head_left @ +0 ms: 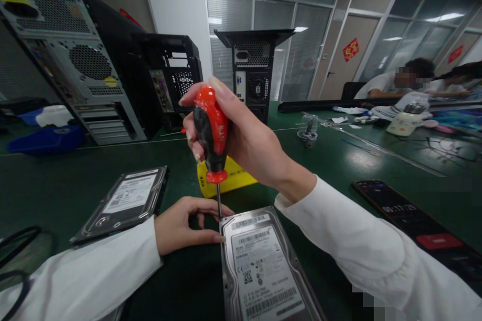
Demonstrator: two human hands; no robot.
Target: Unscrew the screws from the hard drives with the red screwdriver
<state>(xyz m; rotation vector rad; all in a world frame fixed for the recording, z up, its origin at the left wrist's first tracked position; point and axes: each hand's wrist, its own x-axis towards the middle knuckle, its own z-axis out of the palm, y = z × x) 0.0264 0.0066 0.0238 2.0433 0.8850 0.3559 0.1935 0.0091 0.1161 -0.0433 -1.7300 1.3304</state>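
Observation:
My right hand (252,140) is wrapped round the red and black handle of a screwdriver (211,133). The screwdriver stands nearly upright, its shaft pointing down at the far left corner of a silver hard drive (265,266). Whether the tip sits in a screw there is too small to tell. My left hand (184,225) grips that same corner, thumb on the left edge and fingers at the far edge, partly behind the shaft. The hard drive lies label up. A second hard drive (126,198) lies to the left, beyond my left sleeve.
Behind the hands is a yellow object (241,179) with dark lettering. Computer cases (109,60) stand along the back. A phone (410,225) showing a timer lies at right. A blue tray (48,139) is at left, a clear cup (308,135) farther back. People (376,88) sit at far right.

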